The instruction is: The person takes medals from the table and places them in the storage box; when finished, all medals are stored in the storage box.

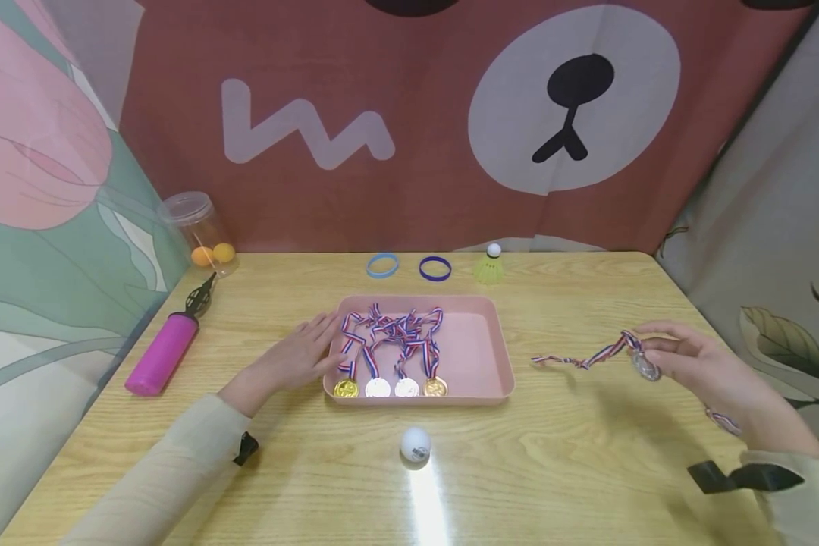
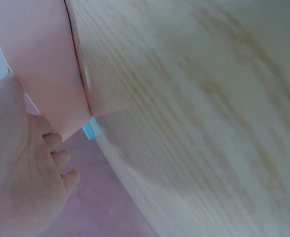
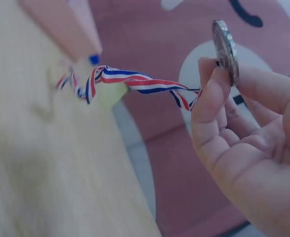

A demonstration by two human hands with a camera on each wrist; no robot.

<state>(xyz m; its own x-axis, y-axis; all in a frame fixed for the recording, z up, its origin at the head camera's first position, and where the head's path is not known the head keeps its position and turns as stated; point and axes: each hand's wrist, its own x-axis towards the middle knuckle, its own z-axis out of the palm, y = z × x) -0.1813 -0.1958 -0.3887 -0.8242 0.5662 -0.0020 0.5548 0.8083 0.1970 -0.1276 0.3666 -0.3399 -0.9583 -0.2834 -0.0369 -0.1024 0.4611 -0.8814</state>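
Fingers (image 3: 211, 94) pinch medal (image 3: 226, 49) edge-on — ribbon (image 3: 135, 81) trails left.

No lettering can be read, perhaps from blur.

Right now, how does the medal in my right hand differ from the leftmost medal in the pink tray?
The held medal is silver; the leftmost tray medal is gold. The held medal is pinched up off the table by the right hand, its ribbon trailing onto the wood; the leftmost tray medal lies flat in the pink tray. Both have red, white and blue ribbons.
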